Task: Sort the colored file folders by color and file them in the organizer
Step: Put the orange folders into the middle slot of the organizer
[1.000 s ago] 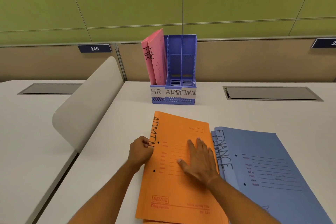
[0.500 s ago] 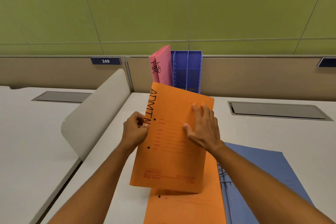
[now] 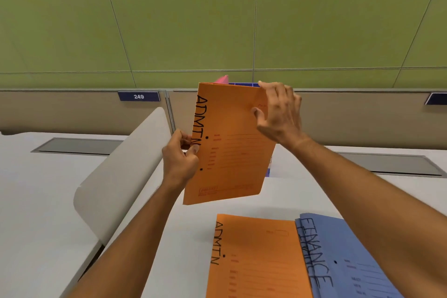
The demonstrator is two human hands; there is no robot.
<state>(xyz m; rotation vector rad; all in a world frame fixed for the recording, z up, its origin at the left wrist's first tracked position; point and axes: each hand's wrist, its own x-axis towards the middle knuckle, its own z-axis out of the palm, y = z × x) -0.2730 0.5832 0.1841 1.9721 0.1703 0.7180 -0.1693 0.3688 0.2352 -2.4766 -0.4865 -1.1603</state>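
Holding the orange ADMIN folder (image 3: 229, 143) upright between my hands, left hand (image 3: 180, 160) pinching its spine edge, right hand (image 3: 278, 114) gripping its top corner, I judge it light, floppy card, best steered by those edges.

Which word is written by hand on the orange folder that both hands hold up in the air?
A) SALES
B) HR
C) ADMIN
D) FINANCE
C: the raised orange folder, held by the left hand at its left edge and the right hand at its top right corner, shows ADMIN in black letters along its left edge.
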